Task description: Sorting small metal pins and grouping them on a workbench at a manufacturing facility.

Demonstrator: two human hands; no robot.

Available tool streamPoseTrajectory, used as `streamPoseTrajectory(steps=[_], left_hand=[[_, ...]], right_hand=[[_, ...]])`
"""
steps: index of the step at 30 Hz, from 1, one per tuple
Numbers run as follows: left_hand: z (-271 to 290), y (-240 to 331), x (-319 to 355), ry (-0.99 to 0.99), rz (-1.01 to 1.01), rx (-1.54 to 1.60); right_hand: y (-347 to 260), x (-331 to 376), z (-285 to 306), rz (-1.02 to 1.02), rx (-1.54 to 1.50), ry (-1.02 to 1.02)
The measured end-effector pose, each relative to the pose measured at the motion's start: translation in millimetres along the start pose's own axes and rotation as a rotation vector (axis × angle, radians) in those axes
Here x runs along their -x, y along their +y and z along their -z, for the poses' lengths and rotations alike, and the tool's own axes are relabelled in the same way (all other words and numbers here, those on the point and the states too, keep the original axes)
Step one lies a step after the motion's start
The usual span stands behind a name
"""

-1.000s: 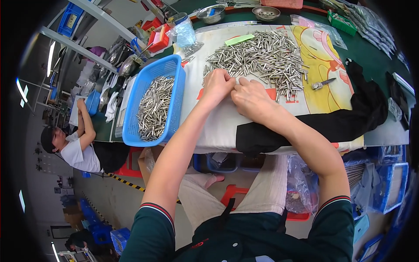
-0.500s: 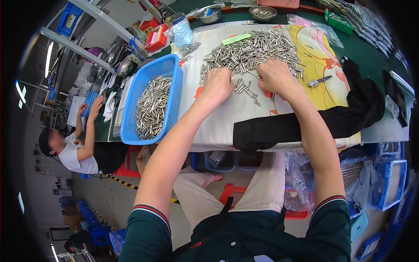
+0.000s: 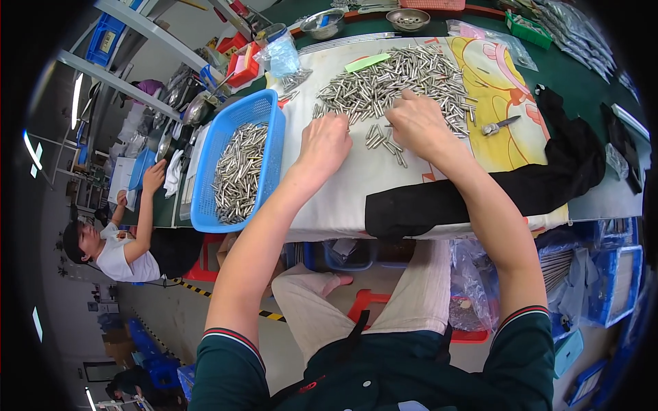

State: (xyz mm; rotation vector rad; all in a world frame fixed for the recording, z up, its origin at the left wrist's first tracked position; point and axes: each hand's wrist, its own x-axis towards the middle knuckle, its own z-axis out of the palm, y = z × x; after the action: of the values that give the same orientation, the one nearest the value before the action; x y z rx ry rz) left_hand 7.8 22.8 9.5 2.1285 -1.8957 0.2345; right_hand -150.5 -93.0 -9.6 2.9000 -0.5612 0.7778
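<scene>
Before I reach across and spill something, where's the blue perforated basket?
In the head view, the blue perforated basket sits left of the left hand and the metal pin heap.

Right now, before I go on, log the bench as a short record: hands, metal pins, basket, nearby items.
Left hand: curled at the pile's near-left edge; grip hidden
Right hand: curled over the pile's near edge; grip hidden
Pin pile: spread on the printed cloth
Green strip: on the pile
Loose pins: small cluster between the hands
Blue basket: left of the hands, holding pins
Bladed tool: right of the pile
</scene>
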Motion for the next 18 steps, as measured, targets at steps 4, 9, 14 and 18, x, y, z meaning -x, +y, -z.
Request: streamPoseTrajectory(steps=[4, 9, 14, 18], left_hand=[[-11, -1, 15, -0.04, 0.026, -0.02], [-18, -4, 23, 0.028, 0.012, -0.069], [-17, -5, 24, 0.059, -0.043, 0.015], [-19, -3, 26, 0.099, -0.036, 0.033]], right_hand=[[2, -3, -10, 0.069, -0.068, 0.011], [0, -5, -13, 0.09, -0.033, -0.059], [-7, -4, -7, 0.043, -0.022, -0.155], [-7, -2, -7, 0.056, -0.05, -0.109]])
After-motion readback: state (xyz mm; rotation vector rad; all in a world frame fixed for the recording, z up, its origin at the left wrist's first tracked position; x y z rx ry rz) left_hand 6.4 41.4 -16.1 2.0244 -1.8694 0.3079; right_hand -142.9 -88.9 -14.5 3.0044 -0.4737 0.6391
